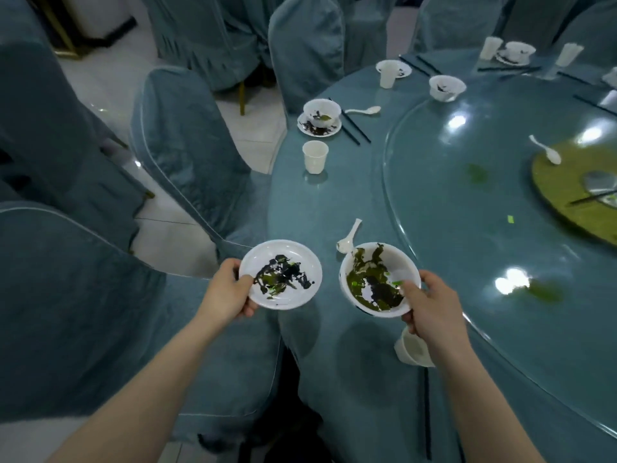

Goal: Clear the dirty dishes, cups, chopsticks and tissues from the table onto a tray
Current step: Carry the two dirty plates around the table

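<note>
While the left hand (230, 289) grips a smeared white plate (283, 279) by its near rim, thumb curled over the edge, the right hand (430, 305) clamps a dirty white bowl (367, 262) the same way, thumb inside the rim. Both dishes are lifted above the near edge of the round desk (334, 202), the plate partly out over a covered chair (187, 152). A white spoon (349, 237) lies on the desk just beyond the bowl, and a paper cup (412, 350) sits under the right wrist. Farther along the left edge stand another cup (315, 157), a bowl on a saucer (321, 112) and black chopsticks (355, 128).
</note>
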The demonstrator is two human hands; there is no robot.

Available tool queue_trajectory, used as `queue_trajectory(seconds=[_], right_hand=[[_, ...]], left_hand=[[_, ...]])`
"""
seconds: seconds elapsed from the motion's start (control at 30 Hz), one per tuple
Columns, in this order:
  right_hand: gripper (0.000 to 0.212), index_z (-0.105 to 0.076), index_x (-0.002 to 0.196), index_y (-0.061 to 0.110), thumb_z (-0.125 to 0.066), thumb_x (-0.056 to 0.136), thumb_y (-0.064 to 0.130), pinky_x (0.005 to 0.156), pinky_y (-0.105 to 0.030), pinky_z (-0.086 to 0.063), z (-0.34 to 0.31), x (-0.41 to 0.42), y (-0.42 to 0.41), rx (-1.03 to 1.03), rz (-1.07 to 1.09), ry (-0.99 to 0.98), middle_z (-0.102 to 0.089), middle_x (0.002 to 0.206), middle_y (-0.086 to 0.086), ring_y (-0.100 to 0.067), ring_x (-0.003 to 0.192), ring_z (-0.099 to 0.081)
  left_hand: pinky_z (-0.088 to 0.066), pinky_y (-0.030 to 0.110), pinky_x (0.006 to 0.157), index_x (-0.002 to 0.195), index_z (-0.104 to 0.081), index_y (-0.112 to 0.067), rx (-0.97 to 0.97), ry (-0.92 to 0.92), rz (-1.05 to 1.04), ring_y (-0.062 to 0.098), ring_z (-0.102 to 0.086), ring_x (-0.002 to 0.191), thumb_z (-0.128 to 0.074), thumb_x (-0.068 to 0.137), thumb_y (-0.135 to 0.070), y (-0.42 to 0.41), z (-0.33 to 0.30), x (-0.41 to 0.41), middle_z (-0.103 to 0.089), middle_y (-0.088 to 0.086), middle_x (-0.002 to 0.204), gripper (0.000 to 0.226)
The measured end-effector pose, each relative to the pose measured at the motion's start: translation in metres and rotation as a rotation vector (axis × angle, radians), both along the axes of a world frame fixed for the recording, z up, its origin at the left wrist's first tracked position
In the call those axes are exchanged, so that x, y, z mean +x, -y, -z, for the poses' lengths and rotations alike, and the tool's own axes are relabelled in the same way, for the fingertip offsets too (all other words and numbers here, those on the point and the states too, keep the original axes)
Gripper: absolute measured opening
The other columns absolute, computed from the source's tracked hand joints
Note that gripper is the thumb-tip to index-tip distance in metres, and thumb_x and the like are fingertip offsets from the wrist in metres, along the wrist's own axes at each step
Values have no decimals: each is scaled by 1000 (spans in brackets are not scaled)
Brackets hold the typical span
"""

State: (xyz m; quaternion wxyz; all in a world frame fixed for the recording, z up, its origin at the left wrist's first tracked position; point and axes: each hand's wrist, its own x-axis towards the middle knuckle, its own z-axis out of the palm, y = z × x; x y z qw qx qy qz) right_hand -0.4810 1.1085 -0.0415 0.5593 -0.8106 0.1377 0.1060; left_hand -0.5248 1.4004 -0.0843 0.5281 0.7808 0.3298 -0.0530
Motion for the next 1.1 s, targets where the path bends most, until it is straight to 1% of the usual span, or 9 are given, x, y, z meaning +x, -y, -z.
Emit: queue_trajectory(seconds=[0.2, 0.3, 0.47, 0.53, 0.6, 0.73, 0.87, 0.97, 1.1], right_hand=[[16, -61, 93, 26, -50, 92, 15, 34, -20, -33, -12, -26, -110, 51, -204, -4, -56, 50, 2, -7, 33, -43], [16, -62, 93, 24, -50, 92, 14, 34, -19, -32, -18, -55, -177, 81, -314, -9, -56, 49, 3, -7, 34, -42], [17, -62, 86, 29, -53, 93, 17, 33, -19, -32, -31, -129, -295, 137, -402, 23, -58, 51, 5, -4, 33, -42], [15, -65, 91, 29, -55, 93, 19, 33, -19, -30, -37, -157, -335, 190, -420, 19, -57, 51, 4, -5, 34, -40], [13, -67, 98, 21, -54, 94, 18, 33, -17, -27, -41, -184, -372, 258, -444, -7, -53, 51, 2, -6, 34, -37], [15, -65, 102, 15, -53, 95, 15, 32, -18, -26, -53, -225, -430, 332, -498, -72, -50, 55, -2, -6, 35, -35], [15, -66, 100, 16, -53, 95, 15, 33, -19, -27, -68, -239, -478, 333, -535, -67, -50, 57, -3, -7, 38, -37], [14, -67, 97, 16, -54, 94, 15, 34, -19, -28, -76, -237, -517, 334, -518, -52, -51, 54, 0, -6, 37, -37], [11, -66, 93, 17, -55, 94, 19, 32, -17, -28, -80, -227, -578, 399, -505, -92, -49, 48, 5, -5, 37, -38]], left_hand=[[-37, 21, 35, 111, -43, -17, 26, 195, -296, 14, -50, 34, -35, 88, -5, -102, -48, -91, -58, 4, 42, 28], [-38, 25, 37, 112, -42, -20, 58, 260, -395, 16, -52, 36, -35, 87, -5, -159, -68, -157, -60, 6, 46, 30], [-36, 20, 32, 107, -45, -25, 119, 383, -543, 15, -52, 35, -37, 87, -6, -258, -103, -282, -63, 7, 48, 29], [-37, 19, 33, 108, -47, -25, 158, 455, -591, 16, -51, 35, -39, 87, -6, -294, -117, -328, -62, 8, 49, 29], [-38, 21, 33, 110, -49, -25, 198, 503, -652, 15, -51, 37, -39, 87, -8, -329, -130, -370, -62, 8, 49, 30], [-40, 24, 34, 116, -48, -25, 226, 535, -770, 15, -54, 39, -41, 90, -13, -392, -142, -433, -65, 7, 54, 29], [-41, 26, 38, 113, -50, -33, 229, 564, -821, 15, -55, 40, -43, 91, -19, -439, -142, -467, -66, 8, 55, 27], [-41, 28, 39, 98, -52, -47, 220, 582, -840, 13, -55, 41, -44, 90, -22, -470, -143, -472, -66, 7, 57, 27], [-40, 23, 36, 96, -53, -46, 209, 603, -820, 12, -53, 40, -45, 91, -21, -525, -151, -463, -66, 8, 57, 26]])
